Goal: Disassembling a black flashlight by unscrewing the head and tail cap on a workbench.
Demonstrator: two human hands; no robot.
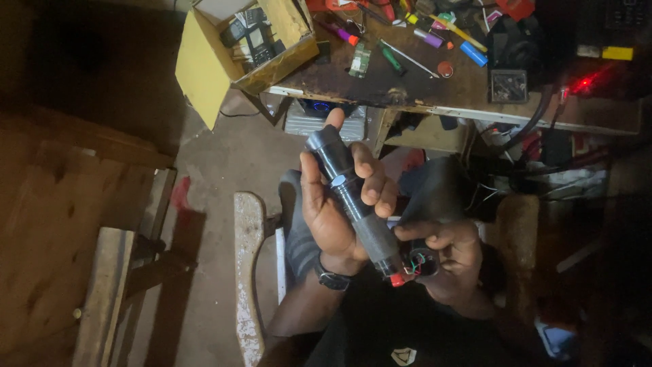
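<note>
Black cylindrical torch (353, 197), hands (336, 204) gripping, wired cap (422, 261)

One black torch (352, 197), one small wired end cap (422, 261), two hands, one wristwatch (332, 278), one yellow cardboard box (204, 64), perhaps two screwdrivers on the dim, cluttered workbench (380, 85).
</note>
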